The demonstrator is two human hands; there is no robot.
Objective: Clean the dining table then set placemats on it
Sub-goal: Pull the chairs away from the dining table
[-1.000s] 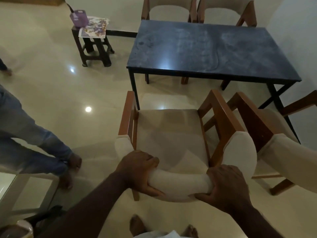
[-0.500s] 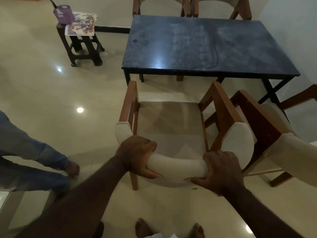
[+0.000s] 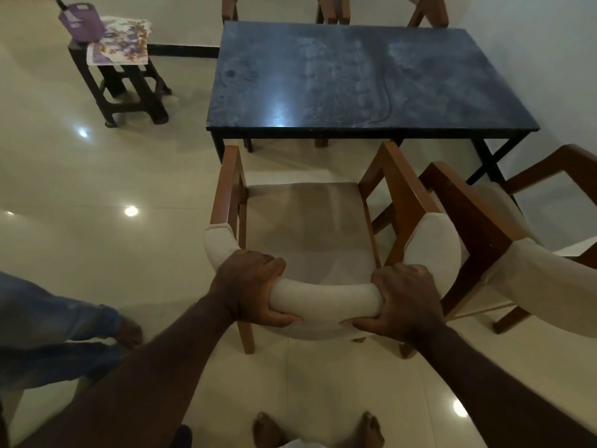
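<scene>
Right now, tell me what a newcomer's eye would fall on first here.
The left hand and right hand grip the padded back of a wooden chair in the foreground. Beyond it stands the dark dining table, its top smeared. Far left, a stool holds floral mats and a purple container.

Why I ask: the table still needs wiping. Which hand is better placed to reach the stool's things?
Left hand, probably: the stool stands left of the table, on its side, while the right hand would cross the chair. Both grip the chair's backrest, so it must let go first.
</scene>
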